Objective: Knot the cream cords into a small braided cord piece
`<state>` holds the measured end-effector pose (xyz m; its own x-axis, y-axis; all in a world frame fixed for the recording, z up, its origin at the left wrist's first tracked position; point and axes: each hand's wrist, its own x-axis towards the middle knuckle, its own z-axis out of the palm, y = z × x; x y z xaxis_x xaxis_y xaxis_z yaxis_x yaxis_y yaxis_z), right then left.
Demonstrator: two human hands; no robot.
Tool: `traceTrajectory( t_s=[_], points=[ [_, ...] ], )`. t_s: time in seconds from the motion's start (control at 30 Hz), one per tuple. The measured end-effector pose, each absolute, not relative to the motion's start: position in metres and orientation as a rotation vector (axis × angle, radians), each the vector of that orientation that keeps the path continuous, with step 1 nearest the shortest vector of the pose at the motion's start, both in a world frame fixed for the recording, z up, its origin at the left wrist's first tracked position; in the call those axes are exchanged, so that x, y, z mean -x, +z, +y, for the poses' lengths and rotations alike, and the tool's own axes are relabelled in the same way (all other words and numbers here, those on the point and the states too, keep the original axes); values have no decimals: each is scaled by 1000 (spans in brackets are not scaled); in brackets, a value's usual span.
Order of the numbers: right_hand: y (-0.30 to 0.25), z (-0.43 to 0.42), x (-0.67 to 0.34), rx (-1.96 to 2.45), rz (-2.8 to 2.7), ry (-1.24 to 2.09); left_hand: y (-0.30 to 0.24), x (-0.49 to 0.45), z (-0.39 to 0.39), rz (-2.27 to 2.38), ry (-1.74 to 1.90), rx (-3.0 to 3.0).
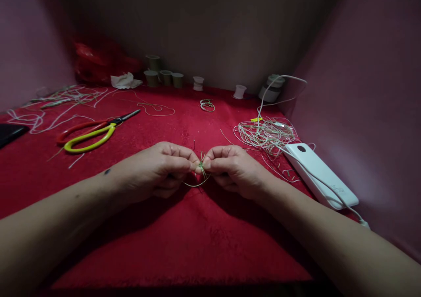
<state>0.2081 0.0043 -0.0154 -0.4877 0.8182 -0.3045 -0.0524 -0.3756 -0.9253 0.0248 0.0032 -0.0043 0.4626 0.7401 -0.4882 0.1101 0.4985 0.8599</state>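
Between my two hands, at the middle of the red cloth, is a small knotted cord piece (201,165) in green and pale tones. Loose cord ends fan out above and below it, and one pale strand curves under my fingers. My left hand (171,167) pinches its left side between thumb and forefinger. From the right, my right hand (230,165) pinches the other side the same way, the fingertips nearly meeting. The fingers cover much of the knot. A thin pin (194,144) stands just beyond my left fingertips.
Scissors (90,140) with red and yellow handles lie left, near loose white cords (72,97). Thread spools (151,78) line the back beside crumpled tissue (125,81). A small cord loop (207,105) lies ahead. Right are tangled cords (263,134) and a white power bank (320,174) with its cable.
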Motion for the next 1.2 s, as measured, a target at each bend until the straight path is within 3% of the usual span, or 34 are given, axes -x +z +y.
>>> traceTrajectory(
  t_s=[0.4,0.63,0.8,0.93,1.2],
  points=[
    [-13,10,-211,1119,-1331,1826,8,-15,10,1269,450,-1586],
    [-13,10,-212,1070,-1310,1786,11,-13,3,1418,928,-2123],
    [-14,10,-211,1058,-1322,1735,4,-16,2,1333,789,-2267],
    [-14,9,-211,1075,-1377,1696,-2,-20,2,1299,746,-2223],
    [-17,9,-210,1075,-1483,1598,1,-22,2,1333,729,-1535]
  ],
)
